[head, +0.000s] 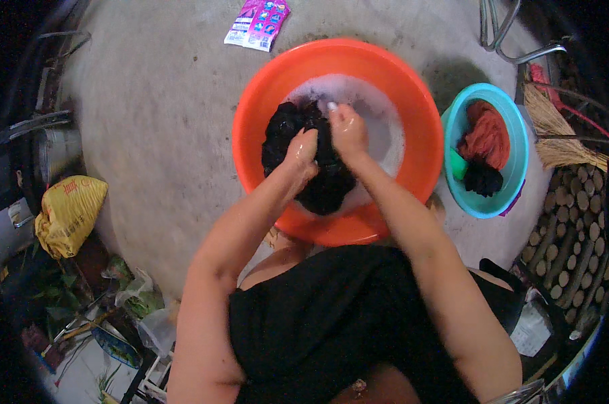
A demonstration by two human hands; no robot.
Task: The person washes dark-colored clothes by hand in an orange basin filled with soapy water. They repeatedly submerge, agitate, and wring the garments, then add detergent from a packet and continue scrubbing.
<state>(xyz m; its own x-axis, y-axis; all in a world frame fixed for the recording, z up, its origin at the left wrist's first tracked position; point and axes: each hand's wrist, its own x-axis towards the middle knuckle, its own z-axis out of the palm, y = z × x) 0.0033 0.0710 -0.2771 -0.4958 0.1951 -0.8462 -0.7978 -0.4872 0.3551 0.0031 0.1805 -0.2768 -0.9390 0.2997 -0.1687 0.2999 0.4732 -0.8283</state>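
Note:
A large orange plastic basin (254, 126) stands on the floor before me, with sudsy water (380, 121) inside. Wet black cloth (324, 194) is bunched on its left side and reaches toward the near wall. My left hand (303, 149) grips the middle of this cloth, thumb on top. Close beside it, my right hand (349, 134) is closed at the cloth's right edge, holding part of it. Something white, perhaps foam or a nail, shows at the right fingertips. The fingers beneath the cloth are hidden.
Right of the basin stands a turquoise tub (450, 171) with reddish-brown cloth (486, 134), a black bundle (482, 179) and a green item (457, 164). Beyond are a straw broom (552, 126) and stacked logs (569, 217). A purple printed packet (259, 25) lies ahead; a yellow sack (72, 214) sits left.

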